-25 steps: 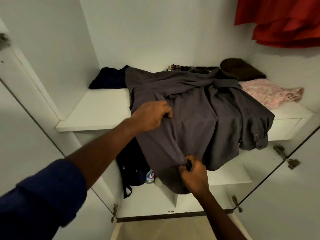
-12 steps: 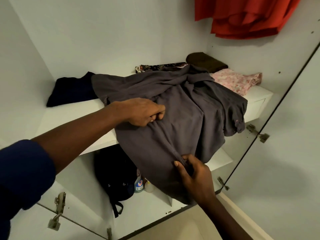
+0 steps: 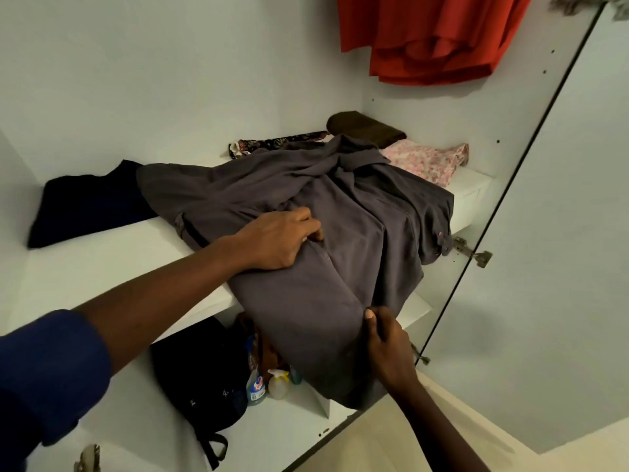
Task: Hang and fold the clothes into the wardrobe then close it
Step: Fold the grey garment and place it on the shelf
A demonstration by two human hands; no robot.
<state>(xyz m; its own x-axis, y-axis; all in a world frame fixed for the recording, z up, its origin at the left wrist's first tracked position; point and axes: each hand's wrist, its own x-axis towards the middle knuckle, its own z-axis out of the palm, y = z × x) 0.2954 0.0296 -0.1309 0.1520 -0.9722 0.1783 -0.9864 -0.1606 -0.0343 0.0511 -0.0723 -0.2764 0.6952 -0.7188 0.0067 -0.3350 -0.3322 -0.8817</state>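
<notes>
Your left hand lay on the grey shirt, fingers curled into a crease. Your right hand, below it, pinched the shirt's hanging edge. The shirt sprawled unfolded over the shelf under both hands. Beyond your left hand sat 2 stowed pieces, a brown cloth and a pink cloth; a red garment hung above. Folding looked barely begun, and the door right of your right hand stood open.
</notes>
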